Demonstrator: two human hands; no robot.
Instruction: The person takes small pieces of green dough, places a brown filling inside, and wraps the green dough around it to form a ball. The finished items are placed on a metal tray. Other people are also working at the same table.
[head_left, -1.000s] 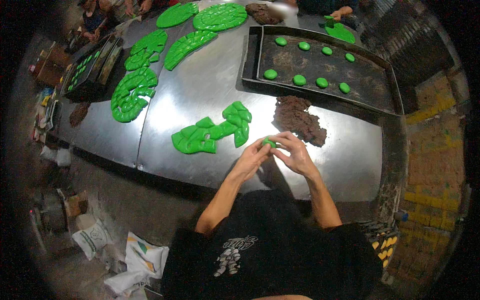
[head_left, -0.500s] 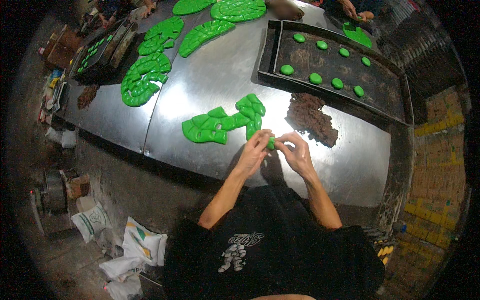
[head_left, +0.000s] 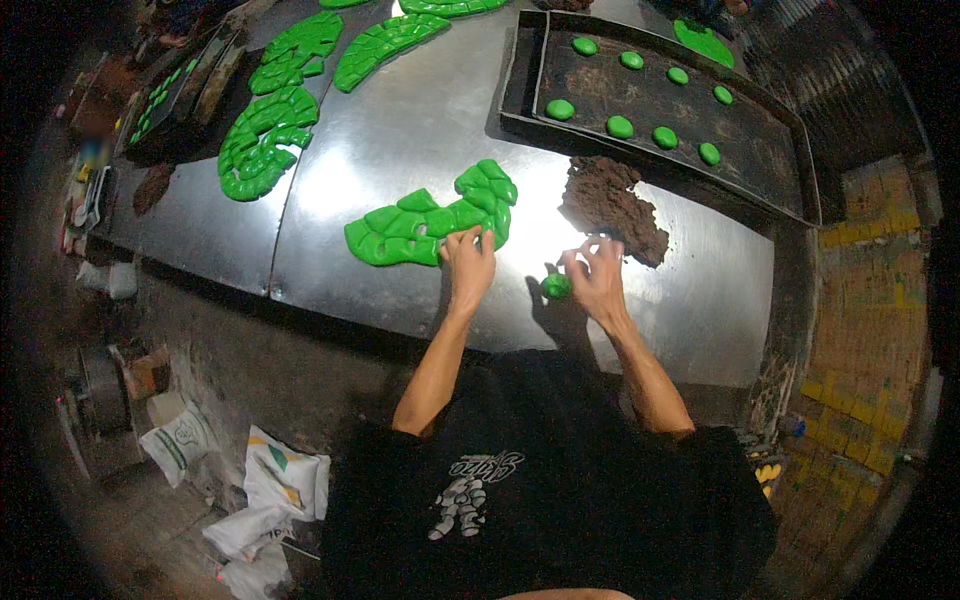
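Note:
My left hand (head_left: 468,265) is at the near right edge of a bumpy green dough sheet (head_left: 395,235), its fingers curled and pinching the dough there. To its right, a green dough ball (head_left: 556,287) sits on the metal table, beside the thumb side of my right hand (head_left: 600,283). That right hand is slightly blurred, its fingers bent but apart, and nothing shows between them. Its fingertips come close to the near edge of a crumbly brown filling mound (head_left: 615,210).
Behind the mound lies a dark baking tray (head_left: 680,100) with several green dough rounds. More green dough sheets (head_left: 265,145) lie at the far left, near another tray (head_left: 185,95). White sacks (head_left: 285,485) stand on the floor at left. Other people are partly visible at the far edge.
My hands have moved apart: the left to the dough sheet, the right toward the brown mound. The small green piece they held together is now a ball on the table. The view has shifted slightly.

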